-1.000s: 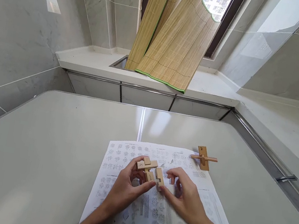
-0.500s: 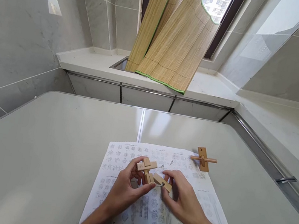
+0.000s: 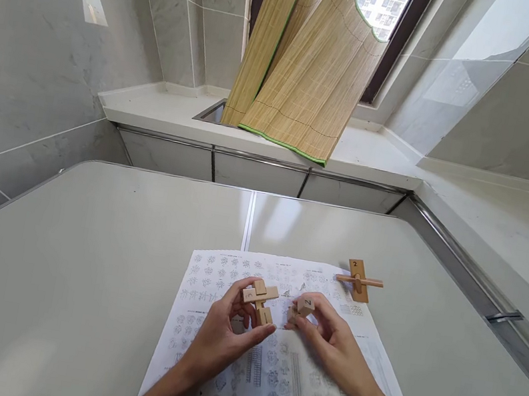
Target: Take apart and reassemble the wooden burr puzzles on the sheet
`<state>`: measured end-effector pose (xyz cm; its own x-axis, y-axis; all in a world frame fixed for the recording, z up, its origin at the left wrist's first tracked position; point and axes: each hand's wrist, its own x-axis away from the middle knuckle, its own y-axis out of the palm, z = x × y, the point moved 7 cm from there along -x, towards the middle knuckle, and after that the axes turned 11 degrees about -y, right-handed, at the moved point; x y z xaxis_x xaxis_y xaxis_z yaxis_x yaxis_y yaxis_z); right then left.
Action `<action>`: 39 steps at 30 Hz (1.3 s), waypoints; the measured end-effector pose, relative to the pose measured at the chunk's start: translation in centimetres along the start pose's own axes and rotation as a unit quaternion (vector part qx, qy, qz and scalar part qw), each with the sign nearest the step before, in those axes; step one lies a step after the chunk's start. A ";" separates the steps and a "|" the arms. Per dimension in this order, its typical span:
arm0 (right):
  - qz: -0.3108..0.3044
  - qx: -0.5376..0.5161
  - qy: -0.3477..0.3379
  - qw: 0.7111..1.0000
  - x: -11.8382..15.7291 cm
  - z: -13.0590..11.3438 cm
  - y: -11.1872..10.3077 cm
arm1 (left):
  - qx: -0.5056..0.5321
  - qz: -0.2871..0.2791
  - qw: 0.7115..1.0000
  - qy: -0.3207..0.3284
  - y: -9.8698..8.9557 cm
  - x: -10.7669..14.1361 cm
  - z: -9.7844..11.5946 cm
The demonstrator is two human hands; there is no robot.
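Several pale wooden puzzle pieces (image 3: 260, 294), fitted together in a crossed shape, are gripped between the thumb and fingers of my left hand (image 3: 224, 333). To the right, my right hand (image 3: 330, 337) pinches a single wooden puzzle piece (image 3: 306, 306); its end faces up and bears a "2". A small gap separates this piece from the joined ones. Both hands hover over a printed sheet (image 3: 209, 283) covered in small diagrams. My fingers partly hide both wooden items.
A brown wooden cross-shaped piece marked "2", with a rod through it (image 3: 359, 281), lies at the sheet's top right corner. The pale table (image 3: 54, 271) meets tiled walls. Beyond it, a bamboo mat (image 3: 311, 70) leans by the window above a white ledge (image 3: 157, 109).
My right hand has turned its wooden piece from lying lengthwise to end-up and drawn it slightly away from the joined pieces. My left hand has stayed nearly still.
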<state>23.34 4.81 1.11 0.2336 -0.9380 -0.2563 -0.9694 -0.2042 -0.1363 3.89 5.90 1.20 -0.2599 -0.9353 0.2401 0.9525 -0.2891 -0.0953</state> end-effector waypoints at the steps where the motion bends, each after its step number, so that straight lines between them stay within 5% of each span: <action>1: 0.000 -0.019 0.006 1.000 0.0 -0.1 0.2 | 0.001 -0.001 1.000 0.002 0.0 0.0 0.0; 10: 0.034 0.069 -0.020 0.997 0.7 0.7 0.0 | -0.002 -0.041 0.999 0.029 1.4 0.6 0.1; 19: -0.023 0.050 0.041 0.998 1.3 1.1 0.9 | -0.032 -0.038 0.997 0.058 1.9 0.7 0.0; 29: 0.012 0.117 -0.040 0.992 1.4 0.5 0.7 | -0.105 -0.006 0.990 0.088 1.9 0.8 0.0; 39: -0.009 0.260 -0.182 0.948 1.8 -1.3 1.0 | -0.150 -0.004 0.984 0.096 1.8 0.7 -0.4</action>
<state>22.69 2.53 1.71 0.3523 -0.7569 -0.5504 -0.8184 0.0360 -0.5735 5.33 4.68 0.77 -0.3194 -0.9459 0.0576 0.8681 -0.3164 -0.3824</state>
